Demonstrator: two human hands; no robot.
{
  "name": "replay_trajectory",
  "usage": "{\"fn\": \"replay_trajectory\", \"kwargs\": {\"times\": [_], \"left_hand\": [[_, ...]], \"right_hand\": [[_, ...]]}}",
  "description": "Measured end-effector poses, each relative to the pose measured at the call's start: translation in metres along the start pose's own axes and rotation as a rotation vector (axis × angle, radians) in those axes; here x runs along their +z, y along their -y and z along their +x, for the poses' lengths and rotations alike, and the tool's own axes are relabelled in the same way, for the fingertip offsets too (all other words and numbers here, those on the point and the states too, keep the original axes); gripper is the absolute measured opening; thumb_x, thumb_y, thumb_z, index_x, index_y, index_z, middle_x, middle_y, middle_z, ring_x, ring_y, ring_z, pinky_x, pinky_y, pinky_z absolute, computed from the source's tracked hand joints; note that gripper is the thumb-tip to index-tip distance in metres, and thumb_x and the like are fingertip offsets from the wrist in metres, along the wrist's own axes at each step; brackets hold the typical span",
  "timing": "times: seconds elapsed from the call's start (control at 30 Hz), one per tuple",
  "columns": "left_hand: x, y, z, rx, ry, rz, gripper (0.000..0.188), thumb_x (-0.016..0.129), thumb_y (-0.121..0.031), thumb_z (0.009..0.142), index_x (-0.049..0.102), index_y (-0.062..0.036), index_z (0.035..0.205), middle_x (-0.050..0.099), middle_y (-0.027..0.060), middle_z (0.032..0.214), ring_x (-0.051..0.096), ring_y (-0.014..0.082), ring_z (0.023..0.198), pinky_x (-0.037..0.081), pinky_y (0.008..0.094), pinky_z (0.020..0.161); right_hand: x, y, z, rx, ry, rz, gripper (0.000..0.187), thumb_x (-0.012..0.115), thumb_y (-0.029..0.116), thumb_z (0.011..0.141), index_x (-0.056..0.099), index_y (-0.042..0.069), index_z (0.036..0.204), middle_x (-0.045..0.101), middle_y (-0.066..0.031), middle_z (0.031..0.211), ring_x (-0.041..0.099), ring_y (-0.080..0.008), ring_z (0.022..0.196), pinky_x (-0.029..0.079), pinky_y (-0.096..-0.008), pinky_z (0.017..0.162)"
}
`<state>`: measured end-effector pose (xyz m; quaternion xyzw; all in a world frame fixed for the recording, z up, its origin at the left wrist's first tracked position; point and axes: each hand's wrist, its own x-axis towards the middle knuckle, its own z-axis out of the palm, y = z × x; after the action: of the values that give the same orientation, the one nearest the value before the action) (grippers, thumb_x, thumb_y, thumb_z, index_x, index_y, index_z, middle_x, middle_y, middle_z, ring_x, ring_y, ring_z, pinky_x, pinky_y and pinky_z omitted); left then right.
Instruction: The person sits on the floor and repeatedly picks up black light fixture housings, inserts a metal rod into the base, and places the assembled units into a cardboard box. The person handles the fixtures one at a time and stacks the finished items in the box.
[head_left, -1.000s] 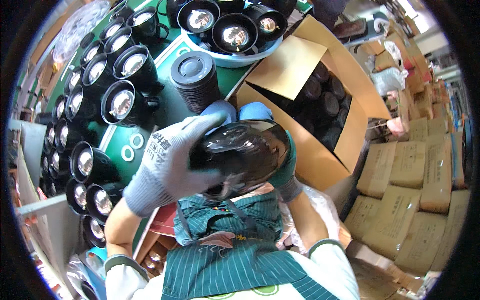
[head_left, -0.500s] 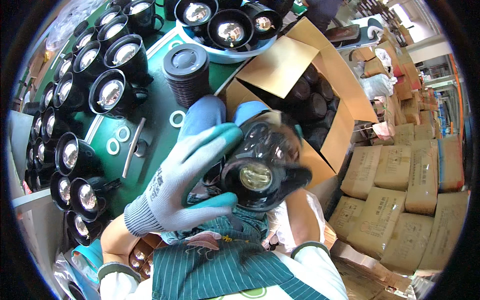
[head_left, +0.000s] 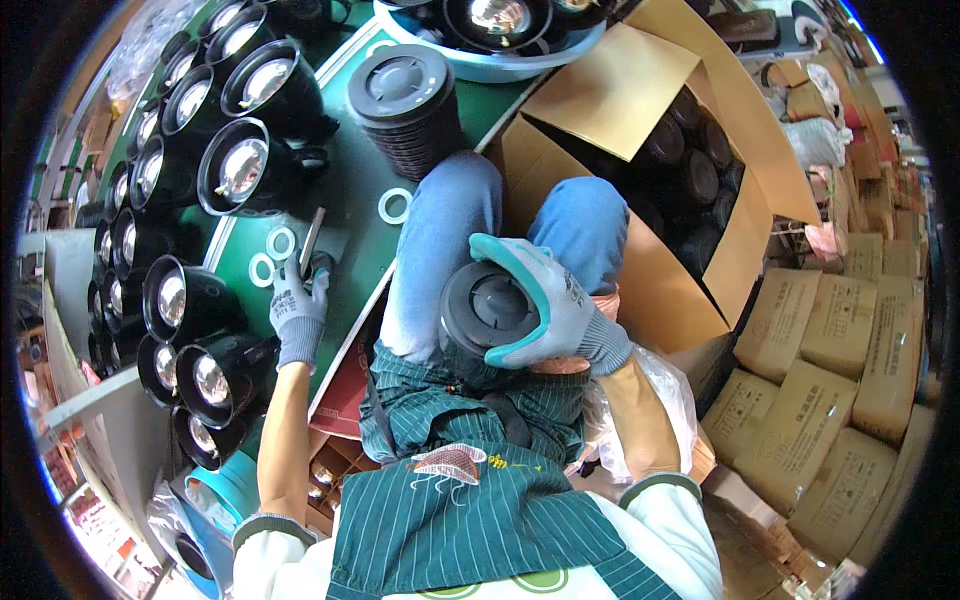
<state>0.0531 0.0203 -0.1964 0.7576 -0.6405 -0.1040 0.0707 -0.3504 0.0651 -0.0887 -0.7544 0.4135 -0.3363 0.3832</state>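
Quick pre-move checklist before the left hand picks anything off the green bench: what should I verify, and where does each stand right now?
1. Right hand has a firm hold on the black lamp housing on the lap: ok, fingers wrap its rim.
2. Left hand is at the white rings on the green bench: ok, fingertips beside them.
3. A ring already pinched: cannot tell, fingertips hide it.
4. Slim metal tool is clear of the reach: not ok, it lies right above the hand.
5. Spare ring within reach: ok, lying free near the stack of black caps.
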Motion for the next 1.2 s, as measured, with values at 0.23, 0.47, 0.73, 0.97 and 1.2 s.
{"fn": "replay_trajectory", "kwargs": {"times": [0.23, 0.47, 0.73, 0.97, 1.2], "left_hand": [[-0.132, -0.161, -0.005, 0.538, 0.568, -0.839, 0.059, 0.081, -0.008, 0.085, 0.058, -0.0004, 0.138, 0.072, 0.0126, 0.114, 0.072, 0.02, 0.098, 0.062, 0.0384, 0.087], [-0.166, -0.227, -0.024, 0.857, 0.747, 0.006, 0.072, 0.08, -0.032, 0.084, 0.052, -0.0009, 0.142, 0.07, 0.022, 0.102, 0.074, 0.0355, 0.09, 0.059, 0.0443, 0.081], [-0.162, -0.246, -0.091, 0.601, 0.458, 0.175, 0.071, 0.065, -0.028, 0.095, 0.039, 0.0108, 0.148, 0.064, 0.0254, 0.108, 0.07, 0.0393, 0.087, 0.057, 0.0449, 0.073], [-0.152, -0.226, -0.053, 0.662, 0.53, -0.227, 0.035, 0.057, -0.023, 0.096, 0.068, -0.0054, 0.124, 0.07, 0.0221, 0.101, 0.072, 0.0411, 0.085, 0.057, 0.0464, 0.075], [-0.118, -0.219, 0.003, 0.807, 0.525, -0.68, 0.062, 0.035, -0.042, 0.104, 0.073, 0.0062, 0.114, 0.072, 0.0201, 0.088, 0.073, 0.0311, 0.076, 0.057, 0.0378, 0.072]], "right_hand": [[0.039, -0.001, -0.014, 0.175, -0.491, 0.857, 0.132, 0.065, 0.084, 0.075, 0.009, 0.006, 0.167, 0.044, -0.0257, 0.154, 0.057, -0.0361, 0.132, 0.049, -0.0468, 0.11], [0.017, 0.015, -0.003, 0.453, -0.609, 1.195, 0.096, 0.051, 0.071, 0.097, 0.026, 0.007, 0.163, 0.062, -0.0268, 0.136, 0.068, -0.0332, 0.118, 0.056, -0.0465, 0.103], [0.014, -0.04, 0.027, 0.279, -0.212, 1.618, 0.059, 0.046, 0.029, 0.111, 0.036, -0.007, 0.155, 0.06, -0.0039, 0.074, 0.067, -0.0199, 0.077, 0.06, -0.0333, 0.093], [0.041, -0.051, 0.0, -0.062, -0.274, 1.472, 0.048, 0.036, 0.041, 0.113, 0.061, 0.002, 0.1, 0.059, -0.0061, 0.077, 0.059, -0.0233, 0.091, 0.052, -0.0382, 0.098], [0.008, 0.001, -0.016, -0.368, -0.093, 0.999, 0.031, 0.061, 0.032, 0.092, 0.071, 0.008, 0.074, 0.061, -0.0013, 0.065, 0.059, -0.0244, 0.075, 0.049, -0.054, 0.09]]}}
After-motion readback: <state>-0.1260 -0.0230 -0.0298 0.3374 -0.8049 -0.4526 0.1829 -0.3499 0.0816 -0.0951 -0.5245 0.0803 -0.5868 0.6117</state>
